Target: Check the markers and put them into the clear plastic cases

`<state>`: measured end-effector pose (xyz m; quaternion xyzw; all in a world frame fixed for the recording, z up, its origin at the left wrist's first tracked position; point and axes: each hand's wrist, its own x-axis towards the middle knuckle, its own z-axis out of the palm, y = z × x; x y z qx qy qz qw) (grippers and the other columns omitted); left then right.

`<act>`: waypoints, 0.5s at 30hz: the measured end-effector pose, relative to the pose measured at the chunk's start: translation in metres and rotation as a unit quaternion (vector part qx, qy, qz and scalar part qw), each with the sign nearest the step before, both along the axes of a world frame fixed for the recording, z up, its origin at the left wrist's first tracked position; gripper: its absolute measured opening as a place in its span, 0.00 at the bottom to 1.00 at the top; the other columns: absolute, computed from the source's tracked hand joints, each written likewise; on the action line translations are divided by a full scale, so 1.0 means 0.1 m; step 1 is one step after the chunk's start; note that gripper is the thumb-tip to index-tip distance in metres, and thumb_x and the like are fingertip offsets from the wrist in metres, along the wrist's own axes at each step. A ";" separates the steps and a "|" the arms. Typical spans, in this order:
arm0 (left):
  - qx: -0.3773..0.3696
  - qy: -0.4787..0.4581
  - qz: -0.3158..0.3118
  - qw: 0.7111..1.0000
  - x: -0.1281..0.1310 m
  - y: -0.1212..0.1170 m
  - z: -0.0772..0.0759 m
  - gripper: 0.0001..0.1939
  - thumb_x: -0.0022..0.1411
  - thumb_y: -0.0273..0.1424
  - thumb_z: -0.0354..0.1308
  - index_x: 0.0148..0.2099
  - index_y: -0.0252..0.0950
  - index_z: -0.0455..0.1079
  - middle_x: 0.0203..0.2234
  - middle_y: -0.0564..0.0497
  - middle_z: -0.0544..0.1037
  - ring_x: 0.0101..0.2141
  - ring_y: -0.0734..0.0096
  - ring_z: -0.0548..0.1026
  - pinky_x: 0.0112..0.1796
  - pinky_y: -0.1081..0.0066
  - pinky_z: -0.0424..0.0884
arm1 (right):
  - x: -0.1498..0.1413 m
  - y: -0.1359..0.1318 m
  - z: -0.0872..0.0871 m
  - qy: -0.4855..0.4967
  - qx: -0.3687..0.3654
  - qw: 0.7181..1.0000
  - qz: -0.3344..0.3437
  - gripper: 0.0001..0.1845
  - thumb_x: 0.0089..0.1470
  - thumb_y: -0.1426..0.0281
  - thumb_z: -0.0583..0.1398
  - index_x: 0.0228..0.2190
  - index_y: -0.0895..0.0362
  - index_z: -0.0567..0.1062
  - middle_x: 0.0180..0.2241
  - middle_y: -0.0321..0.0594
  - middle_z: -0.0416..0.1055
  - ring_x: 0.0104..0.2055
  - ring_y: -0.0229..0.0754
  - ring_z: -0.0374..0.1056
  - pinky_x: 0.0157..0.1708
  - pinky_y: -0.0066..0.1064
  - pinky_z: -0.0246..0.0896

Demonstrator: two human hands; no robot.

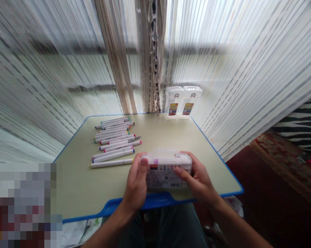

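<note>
Between both hands, at the front edge of the table, is a clear plastic marker case (pixel 167 177) with a printed label on the side facing me. My left hand (pixel 137 184) grips its left end, the thumb up near the top corner. My right hand (pixel 198 177) wraps round the right end, with the thumb lying across the label. A few marker bodies show through the plastic near the top, one with a purple band. Left of the case, several white markers (pixel 116 136) with coloured ends lie in a loose column. The nearest, a yellow-ended marker (pixel 109 163), reaches close to my left hand.
Two clear empty cases (pixel 180 103) with labels stand upright at the back right of the pale table (pixel 168 134), which has a blue rim. String curtains (pixel 75 69) hang behind and at both sides. A dark red carpet (pixel 228 172) lies at the right.
</note>
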<state>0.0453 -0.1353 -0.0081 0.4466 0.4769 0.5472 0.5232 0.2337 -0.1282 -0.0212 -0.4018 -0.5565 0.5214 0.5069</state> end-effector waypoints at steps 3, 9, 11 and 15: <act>-0.017 -0.034 -0.054 0.998 0.00 0.02 -0.02 0.20 0.67 0.47 0.55 0.52 0.38 0.64 0.43 0.48 0.78 0.41 0.64 0.77 0.39 0.70 0.72 | -0.01 0.04 0.00 0.052 -0.053 0.997 -0.021 0.19 0.57 0.60 0.66 0.45 0.55 0.71 0.38 0.39 0.77 0.37 0.41 0.73 0.36 0.30 0.70; -0.040 -0.054 -0.091 0.994 -0.02 0.13 -0.07 0.25 0.67 0.44 0.57 0.60 0.36 0.63 0.50 0.44 0.78 0.49 0.58 0.77 0.48 0.64 0.73 | -0.02 0.13 -0.01 0.151 -0.153 0.976 -0.025 0.21 0.56 0.56 0.66 0.44 0.56 0.72 0.37 0.41 0.80 0.37 0.46 0.77 0.36 0.37 0.74; -0.025 -0.040 -0.079 0.996 -0.03 0.20 -0.04 0.27 0.67 0.46 0.56 0.60 0.35 0.64 0.52 0.41 0.77 0.51 0.54 0.76 0.50 0.60 0.73 | -0.02 0.18 0.06 0.146 -0.136 0.980 -0.012 0.22 0.55 0.55 0.66 0.44 0.57 0.73 0.38 0.43 0.80 0.38 0.48 0.77 0.37 0.39 0.74; 0.049 0.079 0.020 0.995 -0.01 0.30 0.08 0.33 0.64 0.47 0.59 0.65 0.36 0.61 0.63 0.37 0.65 0.59 0.50 0.68 0.54 0.56 0.70 | -0.14 0.31 0.32 0.045 0.011 0.996 -0.074 0.20 0.56 0.58 0.66 0.44 0.57 0.74 0.43 0.46 0.80 0.43 0.50 0.77 0.43 0.40 0.73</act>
